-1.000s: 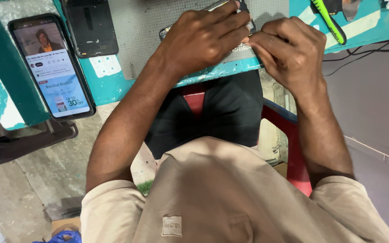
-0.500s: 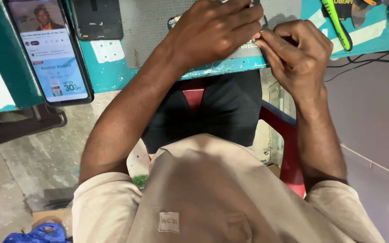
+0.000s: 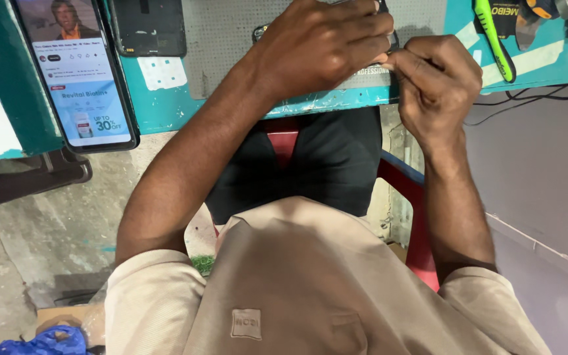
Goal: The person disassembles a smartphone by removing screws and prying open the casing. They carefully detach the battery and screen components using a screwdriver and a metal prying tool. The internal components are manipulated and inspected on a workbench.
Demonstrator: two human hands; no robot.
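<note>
Pressing down on a small dark device point(image 3: 261, 31) at the near edge of the grey mat point(image 3: 225, 39), the left hand point(image 3: 323, 46) covers nearly all of it, fingers curled over the top; only a dark corner shows at the wrist side, so what kind of device it is cannot be told. The right hand point(image 3: 435, 85) is closed into a loose fist just beside the left, thumb and forefinger pinched together where the two hands meet; something thin seems to be nipped there, but it is too hidden to name. The mat lies on a teal bench point(image 3: 165, 105), reaching almost to its near edge. At the bench's left end a phone point(image 3: 77, 72) with a lit screen stands propped, and just right of it a black phone point(image 3: 149, 26) lies face down by the mat's left edge. Toward the far right corner lies a green tool point(image 3: 494, 39), with black cables point(image 3: 534, 92) trailing over the near edge. Below the bench, a red chair point(image 3: 415, 217) shows beside the person's beige shirt point(image 3: 310, 289).
</note>
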